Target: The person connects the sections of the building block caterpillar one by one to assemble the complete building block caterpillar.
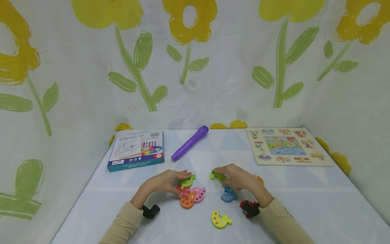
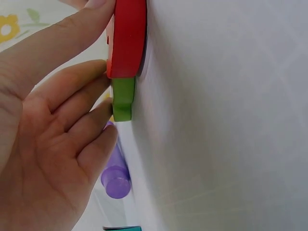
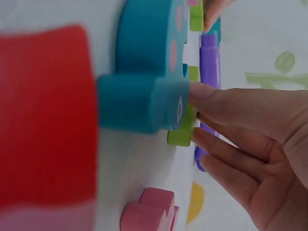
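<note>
In the head view my left hand (image 1: 166, 181) rests on a joined cluster: a green head piece (image 1: 187, 182), a red piece (image 1: 183, 191), an orange piece (image 1: 187, 200) and a pink piece (image 1: 199, 194). Its thumb lies against the red piece (image 2: 129, 38) and its fingertips reach the green edge (image 2: 123, 98) in the left wrist view. My right hand (image 1: 239, 177) holds a light green piece (image 1: 220, 177) between thumb and fingertips, low over the table. Just nearer me lies a blue piece (image 1: 228, 194), close to the thumb in the right wrist view.
A yellow piece (image 1: 220, 220) lies at the front, and a red and black piece (image 1: 248, 208) beside my right wrist. An orange piece (image 1: 259, 179) is partly hidden behind that arm. Farther back are a box (image 1: 137, 150), a purple tube (image 1: 189, 143) and a wooden picture board (image 1: 286, 145).
</note>
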Action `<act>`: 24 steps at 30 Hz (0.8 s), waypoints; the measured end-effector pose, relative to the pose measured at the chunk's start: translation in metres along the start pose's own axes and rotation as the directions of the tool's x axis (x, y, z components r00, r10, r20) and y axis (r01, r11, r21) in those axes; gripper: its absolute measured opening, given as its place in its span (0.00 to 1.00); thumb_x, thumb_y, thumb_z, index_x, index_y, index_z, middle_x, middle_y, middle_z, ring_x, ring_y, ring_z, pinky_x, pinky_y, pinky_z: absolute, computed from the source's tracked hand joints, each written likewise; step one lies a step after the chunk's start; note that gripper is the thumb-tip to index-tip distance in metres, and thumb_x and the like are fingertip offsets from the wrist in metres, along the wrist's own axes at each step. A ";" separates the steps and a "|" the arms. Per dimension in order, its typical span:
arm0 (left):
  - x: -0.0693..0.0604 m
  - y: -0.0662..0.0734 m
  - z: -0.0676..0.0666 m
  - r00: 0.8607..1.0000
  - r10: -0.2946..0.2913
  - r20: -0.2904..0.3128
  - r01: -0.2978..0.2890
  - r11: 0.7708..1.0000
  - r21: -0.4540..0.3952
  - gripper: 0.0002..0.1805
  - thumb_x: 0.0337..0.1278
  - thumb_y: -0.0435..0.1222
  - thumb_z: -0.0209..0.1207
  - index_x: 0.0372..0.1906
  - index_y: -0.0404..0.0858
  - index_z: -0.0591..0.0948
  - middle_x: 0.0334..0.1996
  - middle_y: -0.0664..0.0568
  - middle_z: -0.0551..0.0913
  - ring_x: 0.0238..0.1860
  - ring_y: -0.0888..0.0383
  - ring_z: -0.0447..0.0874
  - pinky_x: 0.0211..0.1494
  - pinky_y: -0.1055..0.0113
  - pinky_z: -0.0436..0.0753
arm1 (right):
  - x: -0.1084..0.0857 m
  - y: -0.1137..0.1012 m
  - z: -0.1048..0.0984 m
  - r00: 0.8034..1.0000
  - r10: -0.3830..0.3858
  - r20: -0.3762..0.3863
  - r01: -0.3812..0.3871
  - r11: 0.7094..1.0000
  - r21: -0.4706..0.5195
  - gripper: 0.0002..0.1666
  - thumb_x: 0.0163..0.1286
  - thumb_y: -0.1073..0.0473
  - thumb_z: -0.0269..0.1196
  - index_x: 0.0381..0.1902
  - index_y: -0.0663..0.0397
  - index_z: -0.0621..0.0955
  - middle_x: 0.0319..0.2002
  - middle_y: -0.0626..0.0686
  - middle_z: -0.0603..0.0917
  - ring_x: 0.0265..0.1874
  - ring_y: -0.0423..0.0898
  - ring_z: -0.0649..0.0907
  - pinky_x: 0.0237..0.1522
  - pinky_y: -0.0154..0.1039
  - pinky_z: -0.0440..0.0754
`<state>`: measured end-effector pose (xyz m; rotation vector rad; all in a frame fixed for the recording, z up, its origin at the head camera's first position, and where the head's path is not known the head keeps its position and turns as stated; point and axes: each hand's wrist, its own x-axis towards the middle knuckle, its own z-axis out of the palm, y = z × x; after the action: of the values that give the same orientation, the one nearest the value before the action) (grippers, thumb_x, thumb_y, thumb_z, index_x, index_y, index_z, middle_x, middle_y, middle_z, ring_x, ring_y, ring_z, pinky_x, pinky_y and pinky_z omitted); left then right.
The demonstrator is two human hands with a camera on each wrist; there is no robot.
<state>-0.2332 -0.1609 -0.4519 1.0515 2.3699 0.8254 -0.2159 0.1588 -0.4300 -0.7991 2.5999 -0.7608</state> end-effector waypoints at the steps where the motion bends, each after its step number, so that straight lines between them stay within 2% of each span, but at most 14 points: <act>1: 0.000 0.000 0.000 1.000 -0.001 0.000 0.001 1.000 -0.002 0.41 0.45 0.43 0.73 0.68 0.43 0.71 0.69 0.54 0.67 0.72 0.53 0.58 0.71 0.52 0.61 | 0.001 0.000 0.000 1.000 -0.003 0.005 0.003 1.000 -0.006 0.32 0.62 0.67 0.67 0.65 0.55 0.75 0.63 0.58 0.75 0.07 0.49 0.75 0.10 0.34 0.76; 4: 0.000 0.001 0.000 1.000 -0.006 0.002 0.006 1.000 -0.003 0.40 0.46 0.43 0.72 0.68 0.43 0.71 0.69 0.54 0.67 0.72 0.53 0.57 0.71 0.51 0.61 | 0.002 -0.003 -0.002 1.000 -0.002 0.023 0.002 1.000 -0.025 0.32 0.62 0.68 0.67 0.65 0.56 0.74 0.65 0.57 0.73 0.09 0.53 0.78 0.11 0.35 0.77; 8: 0.000 0.001 0.000 1.000 -0.006 0.005 0.006 1.000 -0.006 0.40 0.47 0.42 0.72 0.68 0.43 0.71 0.69 0.54 0.67 0.72 0.53 0.57 0.71 0.51 0.61 | 0.004 -0.007 -0.005 0.999 -0.014 0.043 0.017 0.996 -0.084 0.32 0.62 0.68 0.67 0.65 0.57 0.74 0.64 0.56 0.74 0.29 0.49 0.84 0.18 0.32 0.80; 10: 0.000 0.001 0.000 1.000 -0.006 0.006 0.006 1.000 -0.007 0.40 0.47 0.42 0.72 0.68 0.43 0.71 0.69 0.54 0.67 0.72 0.53 0.57 0.71 0.51 0.61 | 0.005 -0.008 -0.006 0.998 -0.016 0.057 0.022 0.995 -0.097 0.32 0.61 0.68 0.68 0.64 0.58 0.74 0.64 0.57 0.74 0.31 0.50 0.84 0.20 0.32 0.81; 11: 0.000 0.001 0.000 1.000 -0.006 0.006 0.006 1.000 -0.007 0.40 0.47 0.42 0.72 0.68 0.43 0.71 0.69 0.54 0.67 0.72 0.53 0.57 0.71 0.51 0.61 | 0.006 -0.008 -0.007 0.998 -0.022 0.059 0.029 0.993 -0.113 0.32 0.61 0.68 0.68 0.64 0.58 0.75 0.64 0.57 0.75 0.35 0.48 0.83 0.23 0.32 0.82; 13: 0.000 0.001 0.000 1.000 -0.008 0.006 0.009 1.000 -0.010 0.40 0.47 0.42 0.72 0.68 0.43 0.71 0.69 0.55 0.67 0.72 0.53 0.57 0.71 0.51 0.61 | 0.007 -0.008 -0.008 0.998 -0.032 0.062 0.040 0.989 -0.143 0.31 0.60 0.67 0.69 0.63 0.58 0.76 0.63 0.56 0.76 0.38 0.49 0.84 0.32 0.34 0.84; 15: 0.000 0.000 0.001 1.000 -0.010 0.005 0.010 1.000 -0.012 0.40 0.47 0.42 0.72 0.68 0.43 0.71 0.69 0.55 0.67 0.72 0.53 0.57 0.71 0.51 0.61 | 0.009 -0.006 -0.009 0.997 -0.045 0.065 0.055 0.985 -0.161 0.31 0.59 0.67 0.69 0.62 0.58 0.77 0.62 0.56 0.77 0.43 0.52 0.85 0.41 0.40 0.85; 17: 0.000 0.000 0.001 1.000 -0.012 0.005 0.012 1.000 -0.014 0.40 0.47 0.43 0.72 0.68 0.44 0.71 0.69 0.55 0.67 0.72 0.53 0.57 0.71 0.51 0.61 | 0.012 -0.004 -0.009 0.996 -0.068 0.062 0.079 0.978 -0.192 0.30 0.59 0.67 0.70 0.61 0.58 0.78 0.61 0.55 0.77 0.56 0.51 0.79 0.54 0.42 0.80; 19: 0.000 0.000 0.001 1.000 -0.010 0.004 0.010 1.000 -0.017 0.40 0.47 0.43 0.72 0.68 0.44 0.71 0.69 0.55 0.67 0.72 0.54 0.57 0.71 0.51 0.61 | 0.014 -0.001 -0.008 0.994 -0.083 0.066 0.094 0.976 -0.196 0.30 0.58 0.67 0.70 0.60 0.59 0.78 0.61 0.55 0.78 0.60 0.53 0.77 0.58 0.46 0.77; 24: -0.001 0.001 0.001 1.000 -0.003 0.001 0.003 1.000 -0.026 0.40 0.46 0.42 0.72 0.68 0.43 0.71 0.69 0.55 0.67 0.72 0.53 0.57 0.71 0.51 0.61 | 0.017 0.003 -0.007 0.993 -0.097 0.073 0.110 0.974 -0.200 0.31 0.57 0.69 0.70 0.60 0.60 0.78 0.60 0.55 0.78 0.60 0.52 0.77 0.58 0.46 0.76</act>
<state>-0.2317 -0.1615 -0.4518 1.0376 2.3524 0.8523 -0.2339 0.1539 -0.4287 -1.0076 2.6249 -0.4919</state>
